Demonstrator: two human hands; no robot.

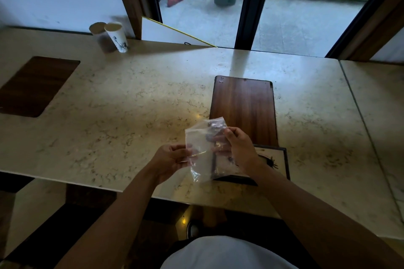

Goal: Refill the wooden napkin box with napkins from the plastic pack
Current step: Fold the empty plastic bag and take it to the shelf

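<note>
A clear plastic pack [200,146] hangs above the table's front edge, looking limp and see-through. My left hand [169,160] pinches its left side and my right hand [237,148] grips its upper right corner. Under my right wrist lies the dark wooden napkin box [282,165], open, with white napkins [265,159] bearing a dark print showing inside. Just beyond the box, its wooden lid [243,111] lies flat on the marble table [131,102].
Two paper cups [114,36] stand at the table's far left. A dark wooden inlay [36,85] is set in the left of the tabletop. A white board [172,33] leans at the back edge by the glass door. A seam runs down the table at the right.
</note>
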